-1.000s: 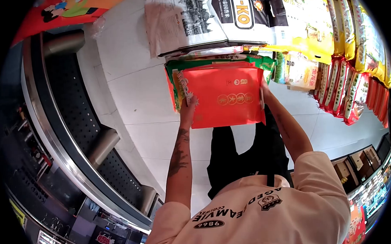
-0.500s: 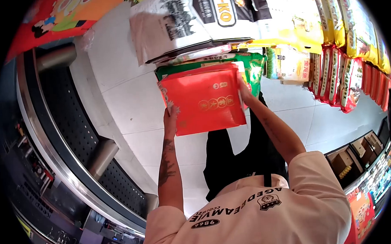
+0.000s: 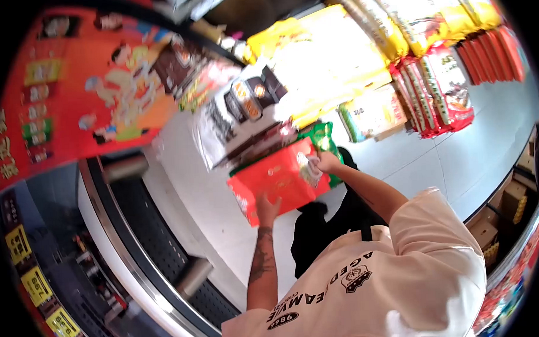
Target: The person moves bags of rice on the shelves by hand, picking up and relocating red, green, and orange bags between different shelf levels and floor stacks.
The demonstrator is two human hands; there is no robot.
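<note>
A red box [image 3: 279, 178] with faint gold printing lies tilted on a green bag [image 3: 322, 139] in front of my legs. My left hand [image 3: 268, 209] rests against the box's near left part, its fingers spread apart over the red surface. At the right edge, my right hand [image 3: 328, 162] has its fingers closed on the box beside a pale printed patch. Just beyond stands a white and black printed bag [image 3: 235, 119], its lower edge close to the box. The underside of the box is hidden.
Yellow packages [image 3: 322, 57] are stacked at the back, with a pale carton [image 3: 374, 112] and red-and-white packs [image 3: 436, 94] to the right. A perforated dark shelf base [image 3: 155, 214] runs along the left. A red poster [image 3: 82, 86] fills the upper left.
The view has swung, bringing more of the red poster in. The red box now lies more tilted; my left hand has shifted from its side edge onto its face, fingers spread.
</note>
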